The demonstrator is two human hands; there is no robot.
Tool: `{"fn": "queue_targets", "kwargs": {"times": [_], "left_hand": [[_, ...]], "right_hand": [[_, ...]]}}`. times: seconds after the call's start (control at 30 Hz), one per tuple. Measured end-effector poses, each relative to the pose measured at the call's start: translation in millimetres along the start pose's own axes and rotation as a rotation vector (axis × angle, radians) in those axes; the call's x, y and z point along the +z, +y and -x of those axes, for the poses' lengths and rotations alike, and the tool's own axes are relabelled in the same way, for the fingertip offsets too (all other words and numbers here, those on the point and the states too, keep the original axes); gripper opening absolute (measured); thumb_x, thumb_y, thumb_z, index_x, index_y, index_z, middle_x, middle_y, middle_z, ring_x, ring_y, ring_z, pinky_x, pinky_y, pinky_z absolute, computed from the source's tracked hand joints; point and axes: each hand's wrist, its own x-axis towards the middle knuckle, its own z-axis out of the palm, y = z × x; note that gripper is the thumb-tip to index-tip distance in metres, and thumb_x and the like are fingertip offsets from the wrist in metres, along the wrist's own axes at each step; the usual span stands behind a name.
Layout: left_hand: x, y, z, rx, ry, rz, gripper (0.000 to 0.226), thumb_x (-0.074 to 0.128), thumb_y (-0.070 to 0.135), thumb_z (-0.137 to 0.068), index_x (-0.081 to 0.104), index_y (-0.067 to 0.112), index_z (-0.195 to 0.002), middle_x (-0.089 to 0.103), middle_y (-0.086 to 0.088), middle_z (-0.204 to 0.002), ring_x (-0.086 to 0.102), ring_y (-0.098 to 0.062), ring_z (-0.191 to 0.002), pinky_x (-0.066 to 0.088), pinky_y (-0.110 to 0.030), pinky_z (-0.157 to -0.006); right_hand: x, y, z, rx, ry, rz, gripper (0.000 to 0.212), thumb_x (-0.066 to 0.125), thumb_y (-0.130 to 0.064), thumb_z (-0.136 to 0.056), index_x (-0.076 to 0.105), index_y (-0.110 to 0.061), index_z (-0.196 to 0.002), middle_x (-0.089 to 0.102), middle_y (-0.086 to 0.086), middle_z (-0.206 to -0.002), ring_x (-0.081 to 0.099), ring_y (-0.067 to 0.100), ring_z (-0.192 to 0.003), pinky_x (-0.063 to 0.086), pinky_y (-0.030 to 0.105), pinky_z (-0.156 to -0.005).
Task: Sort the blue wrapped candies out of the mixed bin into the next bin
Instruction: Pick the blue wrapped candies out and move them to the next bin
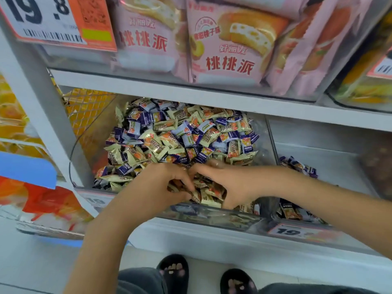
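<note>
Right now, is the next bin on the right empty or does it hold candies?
Not empty: the next bin holds a small heap of blue wrapped candies, with much bare floor showing.

Both hands dig into the front of the mixed bin (89,132): the left hand (161,183) and right hand (229,183) curl round cream candies (209,193). Blue candies (301,166) lie in the next bin (318,153) along its left wall.
</note>
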Motion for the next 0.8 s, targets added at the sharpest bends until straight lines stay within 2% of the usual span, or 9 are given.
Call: {"fn": "queue_targets", "kwargs": {"times": [0.1,0.23,0.3,0.4,0.53,0.6,0.67,0.73,0.8], "left_hand": [[0.0,0.3,-0.9,-0.014,-0.002,-0.001,0.019,0.077,0.01,-0.074,0.074,0.028,-0.079,0.067,0.018,-0.082,0.061,0.004,-0.078,0.048,-0.01,-0.07],[-0.5,0.8,-0.4,-0.01,-0.005,0.002,0.021,0.076,0.007,-0.075,0.073,0.027,-0.078,0.067,0.014,-0.086,0.062,0.003,-0.079,0.049,-0.011,-0.071],[-1.6,0.8,-0.1,-0.008,-0.006,0.007,0.022,0.076,0.007,-0.075,0.073,0.029,-0.078,0.067,0.014,-0.085,0.062,0.003,-0.078,0.048,-0.009,-0.069],[-2.0,0.6,-0.5,-0.024,-0.012,0.0,0.022,0.076,0.009,-0.075,0.072,0.031,-0.078,0.067,0.014,-0.084,0.062,0.003,-0.079,0.048,-0.009,-0.068],[-2.1,0.0,-1.7,-0.02,-0.012,0.0,0.022,0.076,0.01,-0.076,0.072,0.032,-0.078,0.068,0.015,-0.08,0.062,0.002,-0.077,0.049,-0.01,-0.068],[-3.3,-2.1,-1.9,-0.012,-0.005,0.001,0.021,0.077,0.01,-0.075,0.073,0.03,-0.079,0.068,0.016,-0.079,0.062,0.002,-0.075,0.05,-0.013,-0.069],[-4.5,-4.7,-1.6,-0.002,0.008,-0.004,0.019,0.078,0.01,-0.074,0.074,0.028,-0.08,0.068,0.015,-0.079,0.063,0.001,-0.074,0.051,-0.015,-0.069],[-5.5,-6.5,0.3,0.0,0.016,-0.004,0.018,0.077,0.009,-0.074,0.074,0.026,-0.077,0.067,0.014,-0.078,0.062,0.0,-0.073,0.05,-0.015,-0.067],[-6.4,-7.8,1.3,0.005,0.013,0.0,0.017,0.076,0.008,-0.074,0.074,0.025,-0.074,0.068,0.013,-0.078,0.063,0.0,-0.072,0.05,-0.014,-0.065]], "right_hand": [[-3.6,1.1,0.4,-0.013,0.049,0.031,0.087,0.077,-0.014,-0.071,0.024,-0.037,-0.135,0.037,0.0,-0.118,0.049,0.022,-0.101,0.051,0.04,-0.079],[-39.2,24.2,-1.8,0.027,0.258,0.187,0.055,0.067,0.0,-0.076,0.05,-0.032,-0.117,0.054,-0.003,-0.116,0.057,0.021,-0.096,0.053,0.039,-0.077],[-53.0,35.7,0.2,0.068,0.198,0.178,0.053,0.071,-0.011,-0.079,0.052,-0.032,-0.124,0.051,-0.005,-0.126,0.053,0.018,-0.105,0.047,0.032,-0.086],[-58.4,38.7,8.1,0.061,0.125,-0.011,0.059,0.075,-0.019,-0.078,0.049,-0.037,-0.128,0.048,-0.007,-0.133,0.047,0.013,-0.12,0.038,0.033,-0.102],[-51.9,19.7,26.3,-0.09,0.43,0.035,0.042,0.074,-0.022,-0.078,0.058,-0.035,-0.115,0.055,-0.017,-0.113,0.052,0.008,-0.107,0.039,0.023,-0.085],[-36.4,3.8,27.4,-0.238,0.332,0.075,0.04,0.072,-0.027,-0.078,0.056,-0.038,-0.113,0.053,-0.021,-0.109,0.046,0.004,-0.104,0.039,0.02,-0.087],[-14.0,-3.3,21.4,-0.287,0.119,0.109,0.04,0.067,-0.02,-0.081,0.054,-0.038,-0.113,0.053,-0.02,-0.111,0.037,0.004,-0.107,0.04,0.028,-0.093],[-1.3,4.1,17.6,-0.285,0.065,0.201,0.035,0.063,-0.013,-0.082,0.056,-0.035,-0.108,0.056,-0.016,-0.105,0.036,0.007,-0.104,0.043,0.037,-0.089],[-3.8,13.4,21.2,-0.233,0.04,0.307,0.027,0.063,-0.017,-0.084,0.06,-0.036,-0.103,0.057,-0.015,-0.101,0.041,0.009,-0.101,0.045,0.036,-0.086]]}}
